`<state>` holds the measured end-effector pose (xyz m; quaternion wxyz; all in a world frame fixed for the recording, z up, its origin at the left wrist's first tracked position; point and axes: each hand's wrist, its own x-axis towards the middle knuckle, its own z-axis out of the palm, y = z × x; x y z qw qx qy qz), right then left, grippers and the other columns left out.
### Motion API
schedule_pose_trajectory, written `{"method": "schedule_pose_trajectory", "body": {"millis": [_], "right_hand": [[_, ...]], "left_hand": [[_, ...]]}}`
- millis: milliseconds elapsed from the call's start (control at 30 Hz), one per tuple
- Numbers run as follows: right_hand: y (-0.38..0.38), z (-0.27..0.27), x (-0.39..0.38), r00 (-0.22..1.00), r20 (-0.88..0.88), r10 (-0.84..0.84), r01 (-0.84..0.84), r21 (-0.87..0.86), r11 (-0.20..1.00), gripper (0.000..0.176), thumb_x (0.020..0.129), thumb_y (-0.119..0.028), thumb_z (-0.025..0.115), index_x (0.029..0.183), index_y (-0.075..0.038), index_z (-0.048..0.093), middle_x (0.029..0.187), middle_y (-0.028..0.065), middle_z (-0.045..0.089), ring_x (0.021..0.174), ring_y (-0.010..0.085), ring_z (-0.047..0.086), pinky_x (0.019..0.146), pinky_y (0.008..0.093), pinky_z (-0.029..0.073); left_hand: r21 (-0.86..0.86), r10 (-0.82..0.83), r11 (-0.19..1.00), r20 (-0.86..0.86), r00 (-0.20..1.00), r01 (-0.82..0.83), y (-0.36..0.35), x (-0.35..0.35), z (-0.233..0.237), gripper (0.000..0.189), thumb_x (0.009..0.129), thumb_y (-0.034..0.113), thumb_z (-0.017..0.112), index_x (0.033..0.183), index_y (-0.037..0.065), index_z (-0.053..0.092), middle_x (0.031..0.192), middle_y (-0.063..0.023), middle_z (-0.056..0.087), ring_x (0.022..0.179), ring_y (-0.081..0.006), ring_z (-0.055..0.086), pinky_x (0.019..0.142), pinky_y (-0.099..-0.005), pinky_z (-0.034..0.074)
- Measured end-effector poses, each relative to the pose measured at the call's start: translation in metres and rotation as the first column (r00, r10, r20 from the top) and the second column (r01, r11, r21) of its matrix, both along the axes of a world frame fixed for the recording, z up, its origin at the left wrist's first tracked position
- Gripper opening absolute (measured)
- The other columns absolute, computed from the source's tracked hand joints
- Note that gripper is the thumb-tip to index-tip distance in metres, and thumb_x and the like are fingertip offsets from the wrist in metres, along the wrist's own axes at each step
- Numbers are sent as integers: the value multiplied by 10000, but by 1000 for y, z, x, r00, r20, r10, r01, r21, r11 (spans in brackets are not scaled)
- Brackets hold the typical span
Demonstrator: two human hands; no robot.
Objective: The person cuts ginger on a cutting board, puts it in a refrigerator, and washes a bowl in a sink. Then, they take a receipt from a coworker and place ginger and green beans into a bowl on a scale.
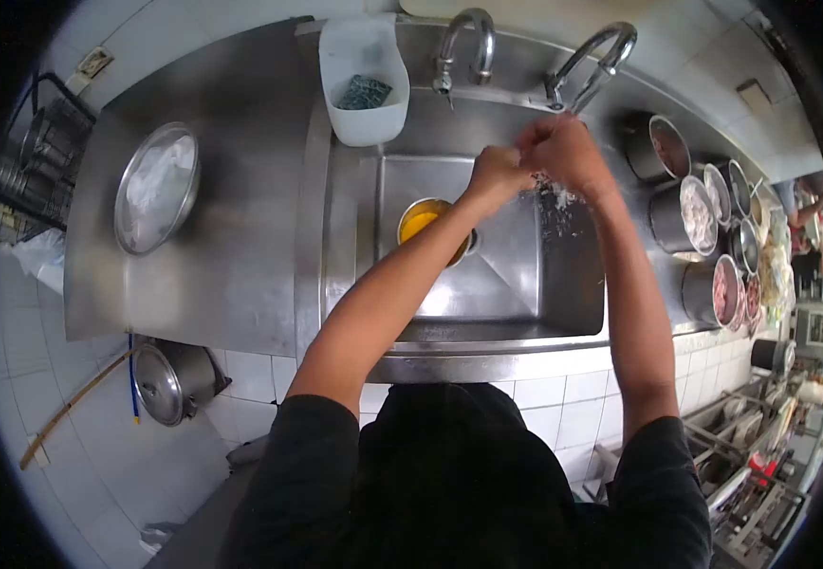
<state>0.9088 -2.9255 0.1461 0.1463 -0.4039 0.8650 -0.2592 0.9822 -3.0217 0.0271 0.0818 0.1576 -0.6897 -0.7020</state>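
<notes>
My left hand (500, 176) and my right hand (568, 154) meet over the back right of the steel sink (506, 284), below the right faucet (610, 57). Both are closed with fingers curled in toward each other; motion blur and the hands themselves hide whatever is between them. Splashing water (555, 197) falls just under my right hand. On the sink floor, beneath my left forearm, stands a metal pot (468, 248) with yellow-orange contents (417, 224), partly covered by the arm.
A white plastic container (366, 123) with a green scouring pad (364, 93) sits at the back left corner, beside another faucet (468, 47). The left counter (240, 237) bears a metal bowl (127, 228). Several metal pots (672, 223) line the right counter. A lidded pot (160, 384) stands lower left.
</notes>
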Motion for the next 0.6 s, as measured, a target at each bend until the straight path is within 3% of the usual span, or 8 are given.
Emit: {"method": "schedule_pose_trajectory", "body": {"millis": [133, 233, 267, 333, 400, 467, 533, 600], "right_hand": [[-7, -29, -44, 973, -223, -63, 32, -138, 990, 267, 710, -125, 668, 965, -65, 721, 878, 170, 701, 838, 333, 685, 815, 375, 545], [-21, -79, -89, 868, -482, -115, 85, -83, 993, 323, 746, -120, 638, 1063, -72, 676, 1011, 197, 665, 935, 399, 646, 866, 416, 532], [-25, -92, -98, 818, -562, -120, 116, -44, 992, 342, 758, -121, 631, 1096, -74, 657, 1061, 207, 647, 972, 422, 628, 882, 432, 527], [-31, -114, -118, 736, -663, -139, 197, 14, 980, 353, 766, -134, 644, 1113, -73, 630, 1132, 211, 597, 1032, 426, 599, 906, 452, 510], [-39, -114, -118, 639, -748, -181, 310, 34, 950, 339, 776, -157, 657, 1100, -70, 608, 1160, 195, 552, 1089, 411, 564, 912, 483, 488], [-38, -119, -124, 567, -808, -159, 244, -19, 970, 332, 779, -177, 667, 1090, -72, 622, 1153, 179, 569, 1088, 391, 568, 904, 487, 482], [-34, -120, -129, 572, -808, -140, 233, -3, 972, 329, 786, -243, 697, 1061, -70, 647, 1103, 184, 597, 1051, 390, 583, 869, 492, 485], [-33, -111, -118, 638, -747, -187, 240, -39, 970, 304, 799, -248, 687, 1044, -71, 658, 1077, 196, 604, 1034, 394, 588, 871, 486, 485]], "left_hand": [[-113, -76, 990, 56, 996, 82, -12, -8, 14, 198, 763, 115, 742, 892, -29, 703, 854, -88, 709, 762, -157, 644, 690, -300, 500], [-397, -34, 918, -39, 999, 15, -29, 43, 37, 216, 789, 136, 724, 943, -15, 714, 896, -97, 716, 824, -168, 659, 734, -299, 508], [-348, -98, 931, 59, 993, 112, -44, 62, 38, 254, 830, 170, 708, 1022, 3, 714, 948, -109, 716, 896, -165, 659, 785, -288, 506], [-257, -8, 966, -83, 997, -14, -68, 125, 47, 236, 806, 176, 731, 969, 6, 722, 907, -149, 715, 812, -170, 669, 751, -301, 512], [-129, 188, 974, 11, 982, -185, -87, 204, 74, 228, 889, 143, 683, 1072, 8, 691, 1088, -118, 682, 978, -176, 646, 851, -280, 504], [-214, 461, 872, 53, 886, -440, -111, 290, 66, 261, 899, 143, 674, 1109, -11, 672, 1084, -103, 679, 993, -176, 641, 882, -273, 496], [-311, 763, 644, 198, 615, -699, -116, 367, 66, 277, 891, 158, 680, 1099, -24, 668, 1055, -84, 680, 962, -157, 628, 883, -271, 482], [-135, 890, 436, 209, 405, -890, -115, 444, 29, 260, 892, 174, 684, 1068, -17, 674, 1007, -67, 679, 918, -145, 624, 838, -273, 484]]}}
